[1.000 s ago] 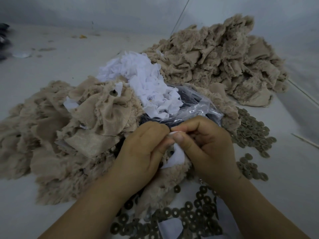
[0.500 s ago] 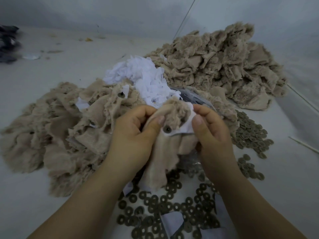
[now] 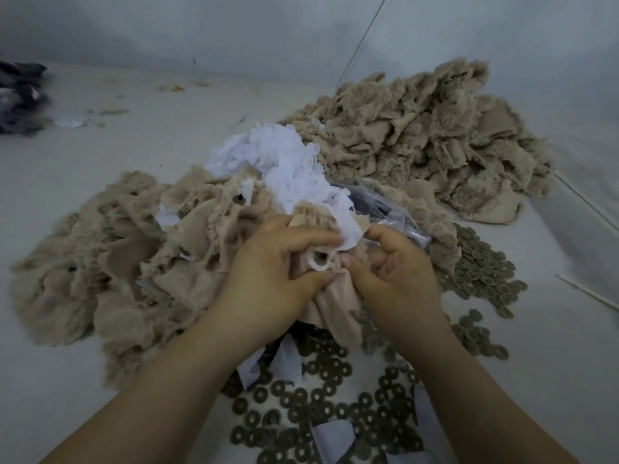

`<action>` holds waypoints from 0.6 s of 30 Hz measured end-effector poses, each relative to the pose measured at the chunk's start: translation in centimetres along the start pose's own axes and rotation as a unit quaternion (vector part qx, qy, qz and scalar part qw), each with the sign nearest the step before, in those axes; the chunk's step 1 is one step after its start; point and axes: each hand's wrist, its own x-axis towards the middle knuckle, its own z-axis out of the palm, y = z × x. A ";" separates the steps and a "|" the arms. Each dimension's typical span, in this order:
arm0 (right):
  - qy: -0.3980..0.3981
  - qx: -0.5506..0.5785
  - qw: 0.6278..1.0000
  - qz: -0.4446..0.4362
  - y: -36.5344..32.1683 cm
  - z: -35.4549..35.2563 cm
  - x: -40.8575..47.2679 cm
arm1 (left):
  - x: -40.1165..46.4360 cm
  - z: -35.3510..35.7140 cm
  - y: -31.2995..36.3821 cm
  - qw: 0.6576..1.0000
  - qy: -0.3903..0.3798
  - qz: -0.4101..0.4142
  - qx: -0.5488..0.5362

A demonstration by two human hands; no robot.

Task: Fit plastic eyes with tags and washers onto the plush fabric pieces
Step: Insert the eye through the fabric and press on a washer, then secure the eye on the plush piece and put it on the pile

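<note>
Pale grey work surface (image 3: pixel 83 380), grey wall behind. Nearest: many dark ring washers (image 3: pixel 321 406) scattered. One beige plush fabric piece (image 3: pixel 331 313) with white tag (image 3: pixel 350 229) is pinched by left hand (image 3: pixel 274 279) and right hand (image 3: pixel 398 279). Beyond: two beige plush heaps (image 3: pixel 418 142), one white tag pile (image 3: pixel 278 155).

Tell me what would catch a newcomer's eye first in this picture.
Probably the two hands at the centre: the left hand and right hand pinch a beige plush piece with a white tag on it. Behind them lies a heap of white tags, flanked by beige plush piles. Dark ring washers are scattered in front.
</note>
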 end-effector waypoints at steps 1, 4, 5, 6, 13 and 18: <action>0.007 0.005 1.000 0.004 -0.1 0.0 0.1 | 0.2 -0.1 0.2 0.999 0.028 -0.007 0.016; 0.049 0.042 0.998 0.020 -0.4 -0.6 0.7 | 1.3 -1.2 0.2 0.988 0.124 -0.027 0.083; 0.064 0.032 0.997 0.012 -0.5 -0.9 0.9 | 1.7 -2.0 0.1 0.981 0.153 -0.014 0.116; 0.077 0.014 0.997 0.002 -0.6 -1.2 1.1 | 2.1 -2.8 -0.1 0.974 0.177 0.007 0.145; 0.180 -0.167 0.967 -0.066 -0.6 -2.6 3.4 | 5.2 -3.8 -1.4 0.874 -0.024 -0.107 0.472; 0.227 -0.348 0.907 -0.065 -0.3 -5.0 7.0 | 6.0 -1.5 -2.0 0.861 -0.017 -0.018 0.508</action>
